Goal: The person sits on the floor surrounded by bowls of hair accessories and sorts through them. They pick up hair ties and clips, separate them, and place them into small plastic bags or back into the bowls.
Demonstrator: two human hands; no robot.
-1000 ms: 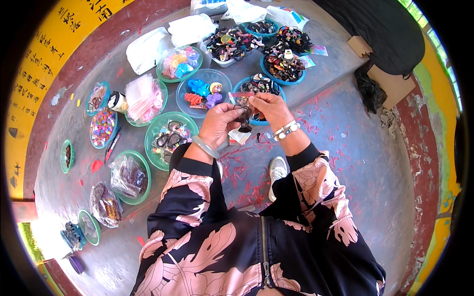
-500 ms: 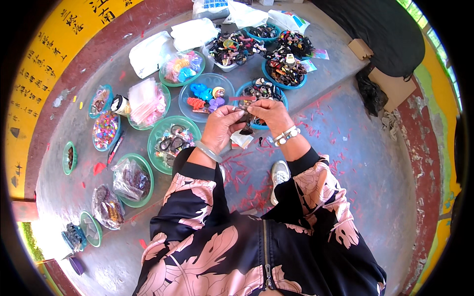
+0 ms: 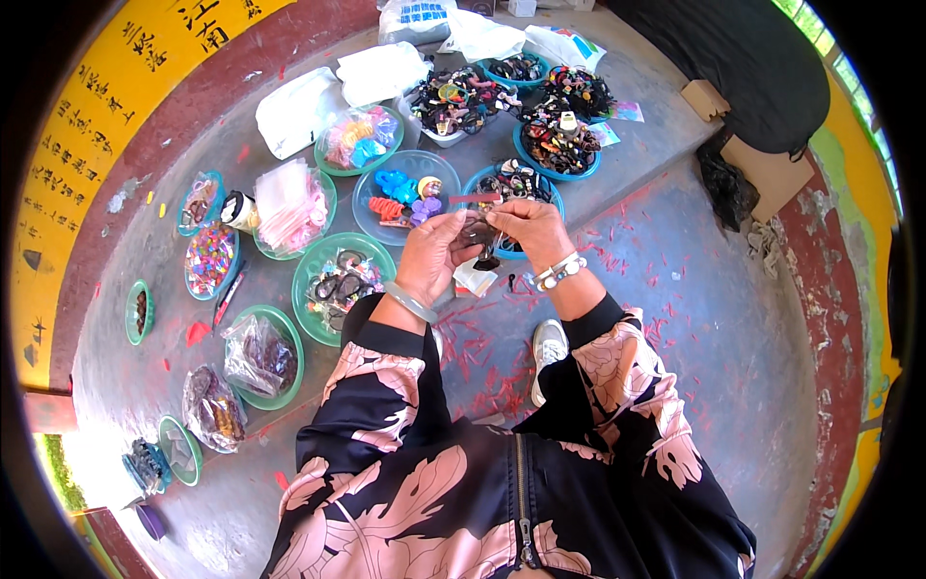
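Observation:
Both hands meet above the bowls at the middle of the view. My left hand [image 3: 431, 253] is closed, thumb and fingers pinching a small clear plastic packet [image 3: 476, 230] with something dark brown in it. On the packet's other side, my right hand [image 3: 532, 232] pinches its upper edge near a thin red strip [image 3: 475, 199]. A dark piece hangs below the fingers; its kind is hard to make out. Just behind the packet stands a blue bowl of hair ties [image 3: 511, 183], partly hidden by the hands. A small white and orange card [image 3: 476, 279] lies below them.
Left of my hands stand a clear bowl of coloured scrunchies [image 3: 406, 183], a green bowl of packed hair ties [image 3: 341, 288] and a bowl of pink plastic bags [image 3: 289, 214]. More full bowls [image 3: 559, 147] are at the back. Red strips [image 3: 492, 381] litter the floor around my shoes.
The clear packet between my hands shows more openly, and my left fingers have shifted slightly downward. The whole view has moved a little; the bowls stay in place.

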